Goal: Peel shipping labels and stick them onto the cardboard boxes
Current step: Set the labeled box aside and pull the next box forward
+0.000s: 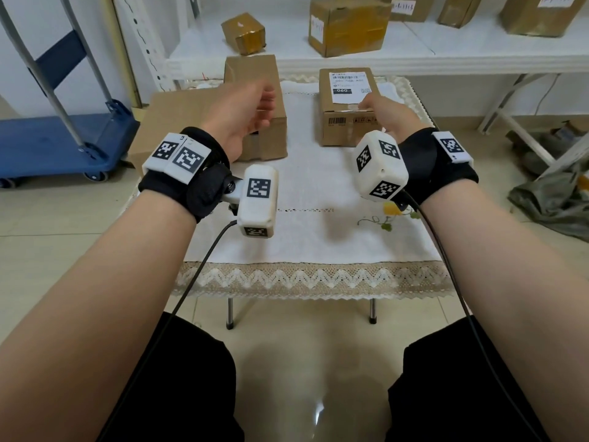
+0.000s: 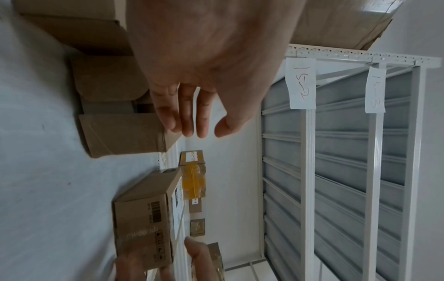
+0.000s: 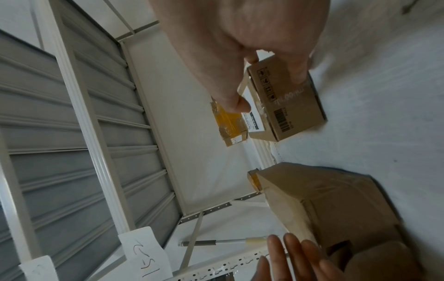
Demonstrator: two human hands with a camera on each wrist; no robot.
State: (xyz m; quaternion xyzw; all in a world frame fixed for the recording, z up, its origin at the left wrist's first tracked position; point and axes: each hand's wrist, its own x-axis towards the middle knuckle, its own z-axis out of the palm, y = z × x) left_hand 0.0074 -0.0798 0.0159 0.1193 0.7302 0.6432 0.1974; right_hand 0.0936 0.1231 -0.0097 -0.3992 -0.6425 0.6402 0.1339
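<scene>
Your left hand hangs with fingers straight and empty, fingertips just beside the plain cardboard box. Your right hand grips the labelled box. Shelf tags read 15-2 and 15-3.

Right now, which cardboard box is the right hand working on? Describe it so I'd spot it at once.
Start at the low table with the white lace-edged cloth. Two brown cardboard boxes stand at its far end; take the right-hand brown cardboard box, which the right hand grips at its near top edge. Unlike its plain neighbour, it carries a white shipping label on top.
</scene>
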